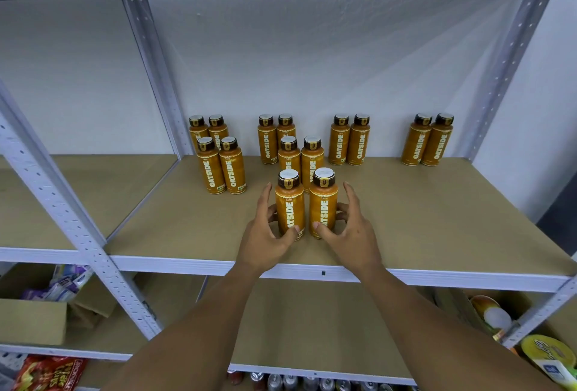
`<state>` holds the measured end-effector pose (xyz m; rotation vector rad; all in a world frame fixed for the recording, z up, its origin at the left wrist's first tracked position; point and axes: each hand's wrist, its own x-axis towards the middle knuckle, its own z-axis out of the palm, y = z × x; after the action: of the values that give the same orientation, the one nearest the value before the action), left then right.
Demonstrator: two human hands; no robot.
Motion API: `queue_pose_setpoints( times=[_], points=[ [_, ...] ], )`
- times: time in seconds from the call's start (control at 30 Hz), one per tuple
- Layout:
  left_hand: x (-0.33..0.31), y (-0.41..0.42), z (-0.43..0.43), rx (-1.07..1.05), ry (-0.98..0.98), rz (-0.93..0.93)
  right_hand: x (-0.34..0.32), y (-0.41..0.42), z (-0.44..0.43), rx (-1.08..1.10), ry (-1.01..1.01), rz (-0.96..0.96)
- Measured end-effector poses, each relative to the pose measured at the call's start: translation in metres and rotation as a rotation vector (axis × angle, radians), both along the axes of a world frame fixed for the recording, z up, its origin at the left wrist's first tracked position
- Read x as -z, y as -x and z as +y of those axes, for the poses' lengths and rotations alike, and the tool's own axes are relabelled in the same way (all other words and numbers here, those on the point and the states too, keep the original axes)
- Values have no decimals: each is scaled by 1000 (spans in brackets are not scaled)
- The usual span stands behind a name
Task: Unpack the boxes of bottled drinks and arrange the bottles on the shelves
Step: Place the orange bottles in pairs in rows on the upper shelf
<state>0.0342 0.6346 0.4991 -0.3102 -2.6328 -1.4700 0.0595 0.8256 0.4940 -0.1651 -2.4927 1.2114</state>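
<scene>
Two orange OATSIDE bottles with brown caps stand side by side near the front of the brown shelf board point(437, 222). My left hand point(265, 234) holds the left bottle point(289, 203), thumb on its front and fingers round its side, index finger raised off it. My right hand point(351, 231) holds the right bottle point(323, 203) the same way. Behind them stands another pair point(301, 156), and a further pair point(276, 138) by the wall. More pairs stand at the left point(221, 166), right of centre point(349, 141) and far right point(427, 141).
Grey perforated uprights point(62, 203) frame the shelf bays. On the shelf below, a cardboard box point(31, 319) with packets sits at the left and a box of goods point(490, 312) at the right. Drink cans point(312, 383) and a red snack bag point(50, 372) lie lower down.
</scene>
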Motion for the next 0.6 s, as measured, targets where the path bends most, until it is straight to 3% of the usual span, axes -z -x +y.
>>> queue_pose_setpoints(
  times=[0.6],
  points=[
    [-1, -1, 0, 29, -9, -11, 1, 0, 2, -38, -33, 8]
  ],
)
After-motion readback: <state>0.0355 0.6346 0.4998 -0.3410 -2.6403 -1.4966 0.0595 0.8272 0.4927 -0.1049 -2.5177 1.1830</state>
